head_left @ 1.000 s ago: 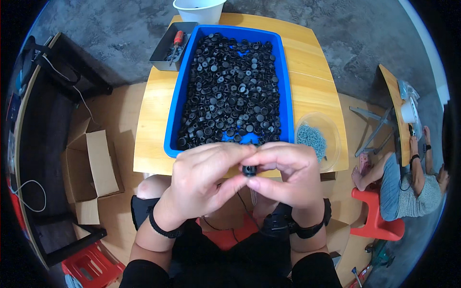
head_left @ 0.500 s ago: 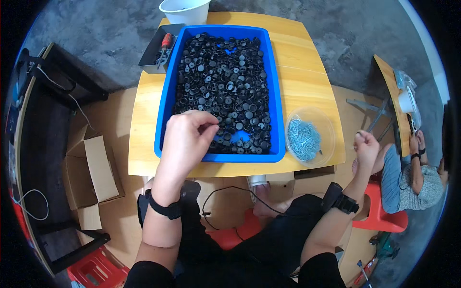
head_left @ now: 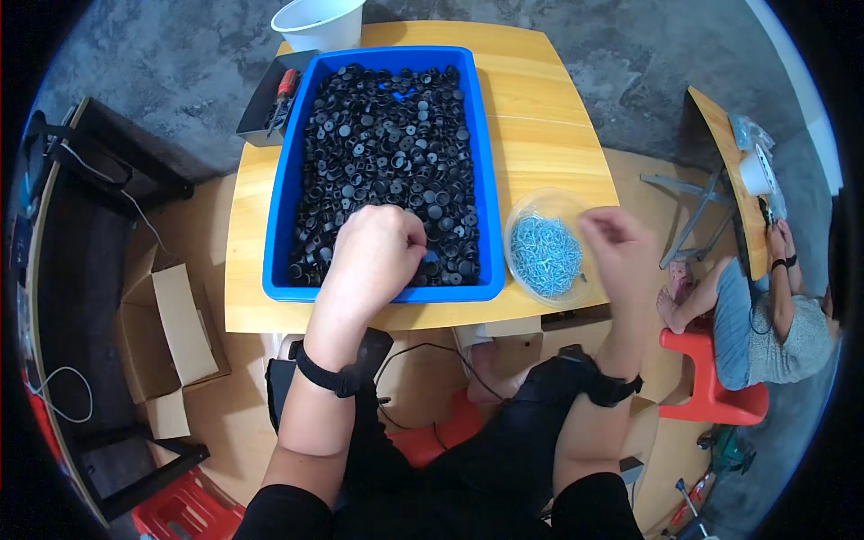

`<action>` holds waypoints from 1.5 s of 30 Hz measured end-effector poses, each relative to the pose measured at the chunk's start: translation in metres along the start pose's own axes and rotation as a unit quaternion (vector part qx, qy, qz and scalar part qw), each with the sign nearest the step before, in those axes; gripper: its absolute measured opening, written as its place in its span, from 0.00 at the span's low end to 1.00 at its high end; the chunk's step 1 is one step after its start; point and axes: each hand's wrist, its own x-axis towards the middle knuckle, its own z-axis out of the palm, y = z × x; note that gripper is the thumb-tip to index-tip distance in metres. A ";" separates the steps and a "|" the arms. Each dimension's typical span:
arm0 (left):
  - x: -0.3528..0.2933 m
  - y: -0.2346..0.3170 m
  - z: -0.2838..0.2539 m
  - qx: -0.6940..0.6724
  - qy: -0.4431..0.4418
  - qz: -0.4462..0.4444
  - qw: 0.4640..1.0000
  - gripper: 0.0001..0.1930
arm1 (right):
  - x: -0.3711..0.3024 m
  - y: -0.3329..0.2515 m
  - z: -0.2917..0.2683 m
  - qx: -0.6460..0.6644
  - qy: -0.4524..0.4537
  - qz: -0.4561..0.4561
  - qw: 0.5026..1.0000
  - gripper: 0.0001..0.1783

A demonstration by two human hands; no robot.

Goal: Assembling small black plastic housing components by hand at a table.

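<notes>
My left hand (head_left: 378, 254) is over the near part of a blue tray (head_left: 489, 198) heaped with small round black plastic caps (head_left: 387, 153). Its fingers are curled closed against the thumb; whatever they pinch is hidden. To the right, a clear round bowl (head_left: 515, 205) holds a pile of silvery screws (head_left: 545, 256). My right hand (head_left: 619, 247) is at that bowl's right rim, blurred by motion. Its fingers point toward the screws, and whether they grip anything does not show.
A grey bin (head_left: 256, 115) with a red-handled screwdriver (head_left: 286, 85) stands left of the tray, a white bucket (head_left: 319, 27) behind. Open cardboard box (head_left: 184, 324) sits on the floor at left. At right, another person (head_left: 787, 333) sits on a red stool (head_left: 715, 396) by a second table (head_left: 720, 162).
My right hand has moved left and up, from beyond the table's right edge to the screw bowl. My left hand stays over the tray, its fingers turned further out of sight. The view has shifted slightly.
</notes>
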 end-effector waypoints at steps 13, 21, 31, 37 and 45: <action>0.005 0.003 0.006 0.075 -0.065 -0.010 0.995 0.05 | -0.003 -0.007 0.032 -0.138 -0.141 0.055 0.979 0.08; -0.005 -0.003 -0.016 -0.433 -0.043 -0.054 0.899 0.06 | 0.002 -0.004 0.022 0.038 -0.133 0.078 0.987 0.10; -0.018 0.006 -0.017 -0.688 -0.117 -0.026 0.716 0.11 | -0.023 -0.073 0.040 0.335 -0.261 -0.038 0.904 0.16; -0.030 0.015 -0.029 -0.651 -0.096 -0.012 0.753 0.11 | -0.026 -0.072 0.065 0.520 -0.309 -0.030 0.795 0.20; -0.039 0.018 -0.029 -0.506 0.039 0.062 0.859 0.05 | -0.030 -0.088 0.088 0.462 -0.351 0.009 0.814 0.35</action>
